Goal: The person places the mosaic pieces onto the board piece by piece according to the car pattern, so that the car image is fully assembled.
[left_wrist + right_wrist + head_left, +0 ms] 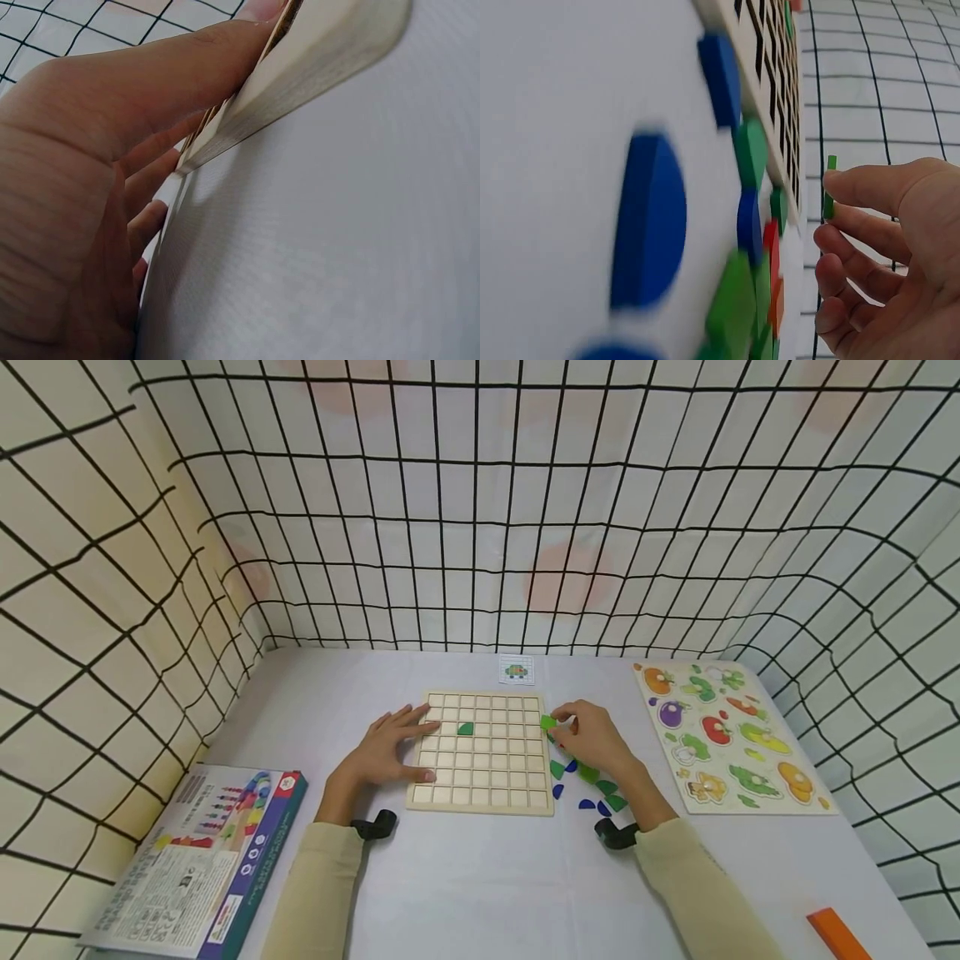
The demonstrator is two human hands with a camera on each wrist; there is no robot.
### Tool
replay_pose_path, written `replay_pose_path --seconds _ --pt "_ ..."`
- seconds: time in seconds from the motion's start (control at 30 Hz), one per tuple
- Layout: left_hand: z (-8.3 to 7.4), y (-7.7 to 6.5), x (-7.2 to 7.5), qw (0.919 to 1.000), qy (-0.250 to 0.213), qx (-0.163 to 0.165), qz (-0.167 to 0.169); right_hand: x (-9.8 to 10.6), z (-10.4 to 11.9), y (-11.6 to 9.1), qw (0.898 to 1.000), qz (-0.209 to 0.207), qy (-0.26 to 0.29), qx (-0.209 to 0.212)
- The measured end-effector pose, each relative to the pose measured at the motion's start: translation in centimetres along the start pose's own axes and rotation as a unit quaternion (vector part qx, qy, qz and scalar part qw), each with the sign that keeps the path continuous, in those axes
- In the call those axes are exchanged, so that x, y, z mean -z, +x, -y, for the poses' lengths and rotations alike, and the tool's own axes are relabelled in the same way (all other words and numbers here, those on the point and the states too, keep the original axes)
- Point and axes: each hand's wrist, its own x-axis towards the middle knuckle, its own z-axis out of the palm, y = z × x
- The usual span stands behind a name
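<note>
A wooden grid board (483,770) lies on the white table. My left hand (384,752) rests on its left side with the fingers spread; in the left wrist view the thumb (187,75) lies over the board's edge. One dark green quarter-round piece (466,728) sits in a cell in the upper part of the grid. At the board's upper right edge my right hand (597,740) pinches a light green piece (548,722) between thumb and finger; the right wrist view shows that thin piece (830,187) edge-on, raised above the table.
Right of the board lie loose green pieces (588,772) and blue half-round pieces (587,804), with red and orange ones among them. A small picture card (517,670) lies behind the board. A vegetable puzzle board (735,739) is right, a box (202,860) left, an orange block (838,933) front right.
</note>
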Motion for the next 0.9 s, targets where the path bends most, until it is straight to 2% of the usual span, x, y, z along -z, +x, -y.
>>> replay_pose_path --seconds 0.2,0.6,0.9 --pt "0.3 0.2 -0.2 1.0000 -0.006 0.000 0.004 -1.3 1.4 0.8 0.999 0.001 0.012 0.033" --pt "0.2 0.3 -0.2 1.0000 -0.005 0.000 0.007 -2.9 4.6 2.4 0.998 0.034 0.027 0.047" --pt "0.5 0.2 -0.3 1.0000 0.004 0.007 0.003 -5.2 5.5 3.7 0.995 0.051 0.029 0.075"
